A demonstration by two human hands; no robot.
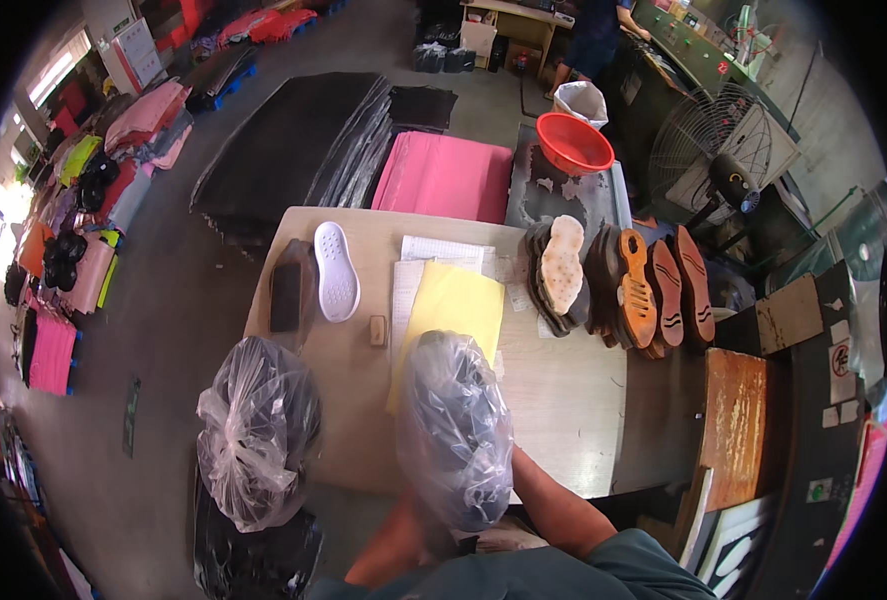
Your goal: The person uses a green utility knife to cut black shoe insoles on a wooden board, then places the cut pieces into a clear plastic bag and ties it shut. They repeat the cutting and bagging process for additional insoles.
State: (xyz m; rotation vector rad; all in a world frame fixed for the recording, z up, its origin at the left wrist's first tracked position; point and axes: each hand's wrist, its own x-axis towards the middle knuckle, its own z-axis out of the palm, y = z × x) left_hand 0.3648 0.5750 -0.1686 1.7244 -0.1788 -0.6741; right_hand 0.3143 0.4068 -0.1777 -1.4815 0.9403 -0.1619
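Observation:
A clear plastic bag [458, 430] with dark contents stands in front of me at the table's near edge, overlapping a yellow sheet [460, 300]. My left forearm [395, 540] and right forearm [560, 505] reach up to its lower part from either side. Both hands are hidden behind the bag, so their fingers do not show. Left of it, beside the table, is a second clear plastic bag [258, 430], its top gathered in wrinkles. A white shoe sole [336, 270] lies on the table near a dark phone [286, 297] and a small tan block [378, 331].
Stacked soles, the top one cream [562, 265], stand at the table's right; an orange sole [636, 290] and two reddish ones lie beyond. Black sheets [293, 140], pink sheets [448, 175] and a red basin [574, 145] are behind. A fan [733, 180] and another person [593, 40] are farther right.

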